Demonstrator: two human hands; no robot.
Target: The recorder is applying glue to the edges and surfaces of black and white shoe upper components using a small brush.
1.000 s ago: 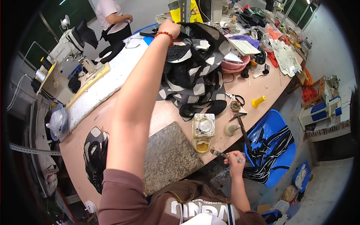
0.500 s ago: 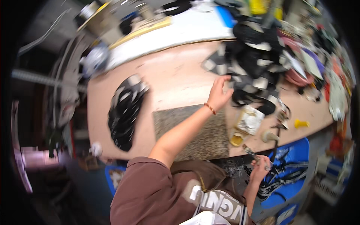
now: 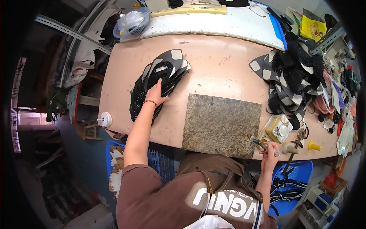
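Left hand on black pieces; right hand gripping brush

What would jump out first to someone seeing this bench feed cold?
Probably the speckled stone slab lying flat at the near middle of the pink table. To its left, the left hand rests on a stack of black and white cut pieces; a larger heap of similar pieces sits at the far right. The right hand holds a small brush at the near edge, beside a glue tin.
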